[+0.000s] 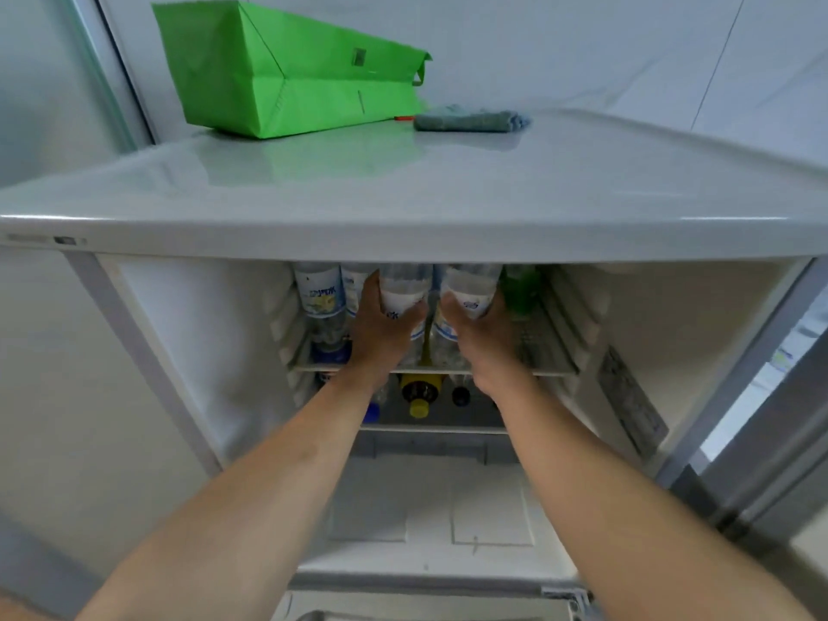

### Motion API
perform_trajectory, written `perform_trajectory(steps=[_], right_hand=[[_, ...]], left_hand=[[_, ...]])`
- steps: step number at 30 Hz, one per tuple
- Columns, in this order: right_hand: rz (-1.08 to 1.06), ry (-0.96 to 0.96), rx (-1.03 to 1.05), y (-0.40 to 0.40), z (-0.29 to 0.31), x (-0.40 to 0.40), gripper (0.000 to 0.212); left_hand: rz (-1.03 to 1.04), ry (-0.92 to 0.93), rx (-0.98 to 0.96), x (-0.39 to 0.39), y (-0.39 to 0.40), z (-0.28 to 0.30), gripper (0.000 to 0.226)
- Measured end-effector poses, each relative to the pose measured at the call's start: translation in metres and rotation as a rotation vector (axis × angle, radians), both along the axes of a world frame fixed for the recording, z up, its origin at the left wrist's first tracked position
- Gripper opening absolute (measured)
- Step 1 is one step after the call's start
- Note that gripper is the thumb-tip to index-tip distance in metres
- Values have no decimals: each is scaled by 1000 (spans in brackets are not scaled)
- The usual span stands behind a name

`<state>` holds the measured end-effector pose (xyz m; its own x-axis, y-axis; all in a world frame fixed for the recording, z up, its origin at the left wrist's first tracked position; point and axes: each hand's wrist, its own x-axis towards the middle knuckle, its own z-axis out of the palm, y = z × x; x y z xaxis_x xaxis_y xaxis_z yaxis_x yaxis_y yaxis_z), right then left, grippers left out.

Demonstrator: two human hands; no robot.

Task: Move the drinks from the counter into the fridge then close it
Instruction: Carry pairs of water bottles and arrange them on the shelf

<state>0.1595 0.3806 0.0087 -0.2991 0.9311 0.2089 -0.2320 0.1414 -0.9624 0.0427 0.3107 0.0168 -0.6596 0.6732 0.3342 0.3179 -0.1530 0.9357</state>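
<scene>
Inside the open fridge (192, 351), we curl our left hand (381, 329) around one clear bottle (405, 289) and our right hand (481, 333) around a second bottle (472, 289), both on the fridge's upper shelf (549, 367), just right of a labelled bottle (320, 298).

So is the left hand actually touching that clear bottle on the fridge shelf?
Touching. The head view shows the left hand wrapped round the clear bottle, thumb across its label.

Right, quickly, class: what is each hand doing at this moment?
Left hand: grips a clear bottle on the fridge shelf.
Right hand: grips another clear bottle beside it.
</scene>
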Motion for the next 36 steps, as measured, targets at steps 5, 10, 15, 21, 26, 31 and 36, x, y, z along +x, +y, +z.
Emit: perform_trajectory(steps=[5, 10, 15, 21, 26, 31, 36], right_hand=[[36, -31, 3, 6, -13, -22, 37], [43, -77, 40, 4, -17, -31, 47], [22, -196, 112, 9, -20, -26, 58], [-51, -282, 155, 13, -26, -31, 61], [-62, -260, 182, 14, -24, -47, 60], [-81, -271, 203, 17, -21, -68, 60], [-137, -293, 219, 14, -21, -80, 63]], left_hand=[[-49, 68, 37, -10, -1, -10, 74], [-41, 201, -16, -17, -9, -13, 86], [109, 214, -58, -17, -18, -10, 80], [230, 214, -38, -42, -50, -14, 73], [340, 205, -55, -64, -57, -6, 61], [323, 274, -114, -63, -51, -10, 80], [321, 270, -59, -58, -55, -22, 83]])
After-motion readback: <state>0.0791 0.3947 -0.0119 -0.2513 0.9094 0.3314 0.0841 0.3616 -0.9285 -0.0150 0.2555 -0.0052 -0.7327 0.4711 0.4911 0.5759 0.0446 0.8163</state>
